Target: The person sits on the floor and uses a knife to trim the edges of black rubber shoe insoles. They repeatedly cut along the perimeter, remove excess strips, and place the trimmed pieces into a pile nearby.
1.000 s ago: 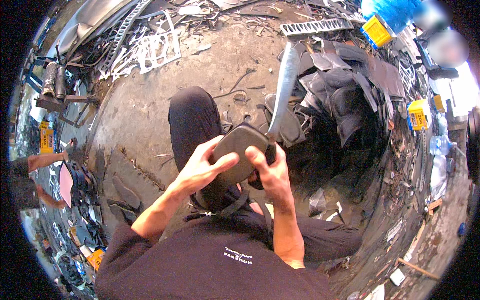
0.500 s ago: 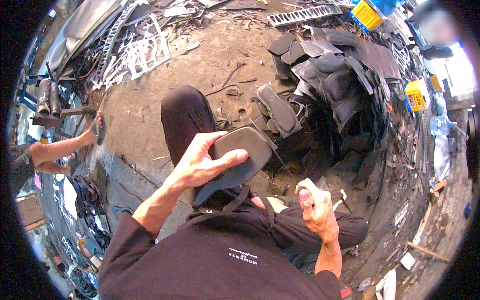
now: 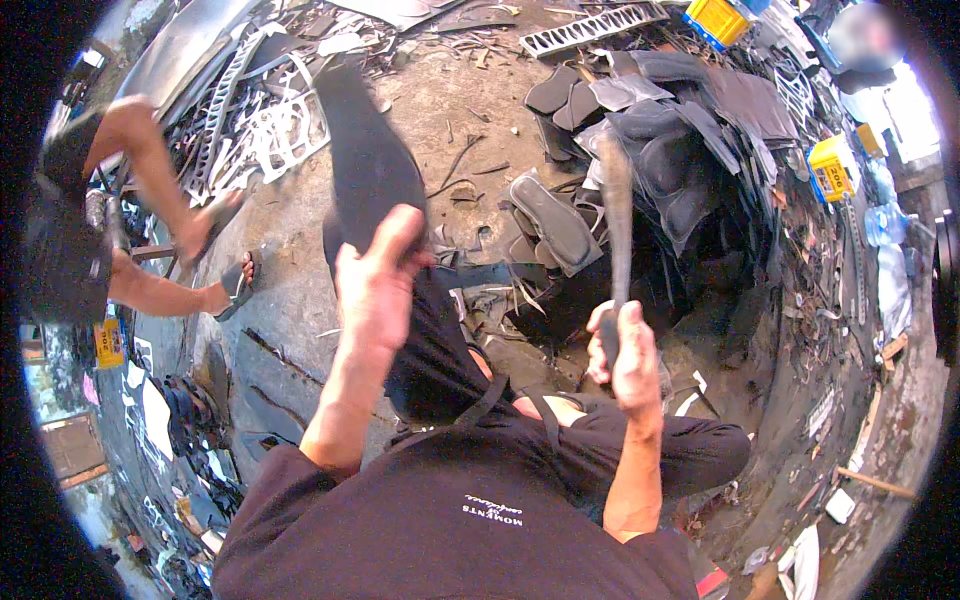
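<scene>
- Left grip (image 3: 378,270): clamped on lower end of a dark sole-shaped piece (image 3: 365,150), thumb on the near face; piece stands roughly upright in the air above the floor, near my bent leg.
- Right grip (image 3: 630,355): fingers wrapped around the dark handle of a knife (image 3: 617,200), long blade pointing up, blurred, well apart from the piece.
- Surface: bare brownish-grey floor (image 3: 430,100), worn, dusty, littered with thin dark offcuts; I'm sitting low over it, legs spread.
- Ahead-right on floor: large heap of dark sheets (image 3: 655,150), overlapping, some with moulded sole outlines; grey pads (image 3: 555,220) lie just beside it, on the side toward my left leg.
- Far left: tangle of white cut-out scraps (image 3: 285,130), with a ladder-like strip (image 3: 215,115) alongside.
- Far edge: second slotted strip (image 3: 585,32), whitish, lying near a yellow tub (image 3: 715,20).
- Right side: another yellow tub (image 3: 832,165), bluish clear plastic bottle (image 3: 885,225) near it; strong light at the opening behind.
- Lower right: wooden stick (image 3: 877,482) and small white block (image 3: 838,506) on grimy floor.
- Left side: co-worker's bare legs (image 3: 160,290) in sandals, partly blurred; yellow box (image 3: 108,345) just below them, more white pieces (image 3: 155,420) further down.
</scene>
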### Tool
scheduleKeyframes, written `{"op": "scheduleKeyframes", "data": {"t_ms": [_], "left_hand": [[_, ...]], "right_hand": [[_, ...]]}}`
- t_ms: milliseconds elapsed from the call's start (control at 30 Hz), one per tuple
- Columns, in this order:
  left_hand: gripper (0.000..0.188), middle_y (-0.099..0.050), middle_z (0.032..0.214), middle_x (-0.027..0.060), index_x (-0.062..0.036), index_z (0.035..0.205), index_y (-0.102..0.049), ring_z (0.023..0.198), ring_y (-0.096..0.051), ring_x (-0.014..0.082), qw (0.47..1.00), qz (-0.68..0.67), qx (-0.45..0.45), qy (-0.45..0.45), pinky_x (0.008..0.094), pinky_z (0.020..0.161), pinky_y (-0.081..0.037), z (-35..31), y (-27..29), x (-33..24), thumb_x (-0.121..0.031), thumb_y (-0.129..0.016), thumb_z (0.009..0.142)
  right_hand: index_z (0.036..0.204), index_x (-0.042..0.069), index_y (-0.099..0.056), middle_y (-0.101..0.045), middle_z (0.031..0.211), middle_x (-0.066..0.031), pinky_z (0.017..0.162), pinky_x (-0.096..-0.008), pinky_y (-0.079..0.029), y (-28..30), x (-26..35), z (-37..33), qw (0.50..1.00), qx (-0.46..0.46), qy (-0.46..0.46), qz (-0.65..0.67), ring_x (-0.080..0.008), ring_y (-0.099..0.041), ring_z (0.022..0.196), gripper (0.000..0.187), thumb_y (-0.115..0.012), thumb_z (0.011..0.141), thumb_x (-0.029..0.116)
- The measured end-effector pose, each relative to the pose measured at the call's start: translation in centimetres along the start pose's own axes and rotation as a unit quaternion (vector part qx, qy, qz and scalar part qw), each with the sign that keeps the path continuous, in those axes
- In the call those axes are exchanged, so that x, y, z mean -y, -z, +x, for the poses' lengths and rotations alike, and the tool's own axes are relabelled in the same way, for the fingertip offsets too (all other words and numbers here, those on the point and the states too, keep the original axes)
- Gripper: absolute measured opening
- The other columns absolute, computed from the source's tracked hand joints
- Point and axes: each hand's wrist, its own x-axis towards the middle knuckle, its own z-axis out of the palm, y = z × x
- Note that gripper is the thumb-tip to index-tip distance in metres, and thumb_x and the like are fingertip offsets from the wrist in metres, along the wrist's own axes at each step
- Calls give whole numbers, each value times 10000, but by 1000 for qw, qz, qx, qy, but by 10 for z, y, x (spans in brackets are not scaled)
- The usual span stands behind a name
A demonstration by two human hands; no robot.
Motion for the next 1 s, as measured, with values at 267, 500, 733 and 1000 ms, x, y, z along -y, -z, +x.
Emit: {"op": "scheduleKeyframes", "data": {"t_ms": [267, 500, 733, 1000], "left_hand": [[427, -731, 1217, -25, -186, 1295, -689, 1102, -674, 136, 982, -114, -22, 151, 399, 922, -523, -53, -50, 35, -349, -850, 934], [396, -740, 1232, -16, -152, 1315, -670, 1054, -718, 154, 972, -155, -9, 179, 363, 872, -586, -52, -44, 37, -373, -779, 1005], [372, -753, 1110, 2, -94, 1266, -671, 951, -727, 156, 978, -93, 8, 184, 328, 790, -588, -62, -21, 41, -336, -776, 1004], [366, -731, 965, 13, -62, 1210, -678, 739, -677, 106, 972, -88, 73, 205, 272, 576, -519, -64, 10, 29, -284, -824, 957]], "right_hand": [[1052, 50, -599, -595, 696, -195, 568, -451, -474, -70, -21, -29, 952, -53, 138, -267, -370, -636, 598, 303, -524, 1130, 333], [1107, 57, -606, -668, 787, -261, 684, -565, -512, -55, -68, -66, 936, -65, 113, -328, -517, -686, 777, 325, -532, 1116, 372], [1112, 47, -610, -695, 826, -254, 671, -540, -522, -81, -15, -17, 939, -16, 117, -324, -487, -707, 785, 295, -539, 1129, 333], [1064, 14, -620, -670, 775, -289, 627, -530, -537, -103, 18, 42, 936, 66, 107, -330, -489, -713, 729, 473, -453, 1152, 447]]}}
